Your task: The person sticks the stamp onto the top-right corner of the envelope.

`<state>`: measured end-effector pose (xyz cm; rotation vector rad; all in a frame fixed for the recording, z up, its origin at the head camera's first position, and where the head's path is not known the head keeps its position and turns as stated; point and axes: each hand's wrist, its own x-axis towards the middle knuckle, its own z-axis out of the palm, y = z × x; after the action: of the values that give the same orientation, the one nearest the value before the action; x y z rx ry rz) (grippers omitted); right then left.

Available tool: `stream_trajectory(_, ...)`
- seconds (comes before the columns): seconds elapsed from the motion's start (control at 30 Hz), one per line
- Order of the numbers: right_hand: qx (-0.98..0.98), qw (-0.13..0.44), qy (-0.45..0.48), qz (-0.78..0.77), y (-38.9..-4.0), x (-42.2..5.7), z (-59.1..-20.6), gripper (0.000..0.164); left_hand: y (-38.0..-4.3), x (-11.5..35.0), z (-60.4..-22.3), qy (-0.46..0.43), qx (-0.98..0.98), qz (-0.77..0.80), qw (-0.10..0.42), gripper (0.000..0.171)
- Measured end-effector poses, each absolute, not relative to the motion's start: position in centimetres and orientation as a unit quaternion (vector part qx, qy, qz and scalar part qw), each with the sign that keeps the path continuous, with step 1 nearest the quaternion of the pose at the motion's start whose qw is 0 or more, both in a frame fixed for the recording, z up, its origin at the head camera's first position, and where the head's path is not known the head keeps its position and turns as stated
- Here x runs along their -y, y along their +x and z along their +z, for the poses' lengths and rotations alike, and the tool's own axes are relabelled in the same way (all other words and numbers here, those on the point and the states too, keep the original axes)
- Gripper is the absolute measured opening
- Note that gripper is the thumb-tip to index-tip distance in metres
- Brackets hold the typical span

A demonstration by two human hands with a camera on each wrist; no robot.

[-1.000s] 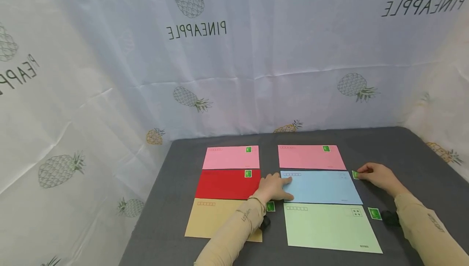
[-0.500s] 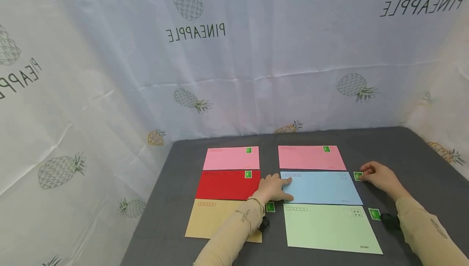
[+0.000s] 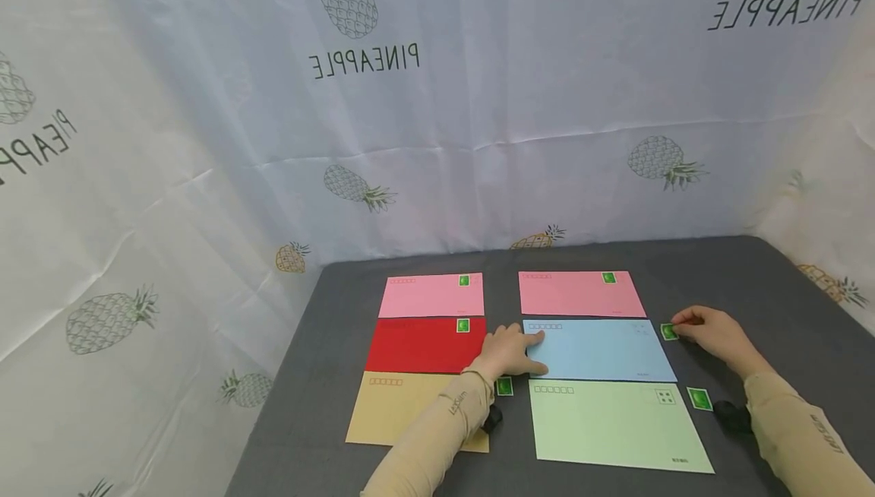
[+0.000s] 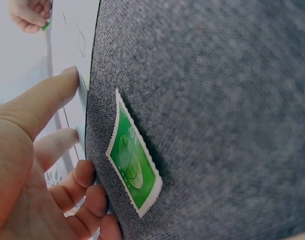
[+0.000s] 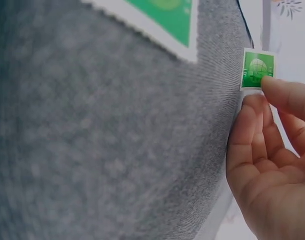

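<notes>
In the head view a light blue envelope [image 3: 595, 352] lies in the right-hand column. My left hand [image 3: 511, 351] rests at its left edge, thumb and index finger extended onto the paper, as the left wrist view also shows. Just right of that envelope, my right hand [image 3: 711, 333] pinches a green postage stamp [image 3: 669, 332] between thumb and fingers. The right wrist view shows this stamp [image 5: 258, 69] with its printed face visible and the thumb on its corner. Another stamp [image 4: 135, 162] lies on the dark cloth below my left hand.
Below the blue envelope lies a light green one [image 3: 615, 425], with a loose stamp [image 3: 699, 399] at its right. Pink envelopes [image 3: 431, 299] [image 3: 574, 295] and a red one [image 3: 417, 345] bear stamps. My left forearm covers part of a tan envelope [image 3: 390, 409].
My right hand has shifted slightly right with the stamp, a little away from the blue envelope's edge. The left hand has stayed in place.
</notes>
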<state>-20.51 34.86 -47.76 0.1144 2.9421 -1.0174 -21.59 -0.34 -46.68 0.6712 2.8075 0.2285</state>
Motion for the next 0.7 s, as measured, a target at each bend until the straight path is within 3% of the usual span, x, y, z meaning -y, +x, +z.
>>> stream_trajectory(0.37,-0.934,0.039,0.011,-0.354,-21.2,-34.9,-47.5,0.037,-21.6,0.4,-46.7,0.235,-0.962,0.072,0.117,0.066)
stream_trajectory(0.7,-0.927,0.057,-0.023,-0.369,-21.8,-32.7,-46.9,0.033,-21.6,0.4,-46.8,0.238,-0.961,0.070,0.121,0.067)
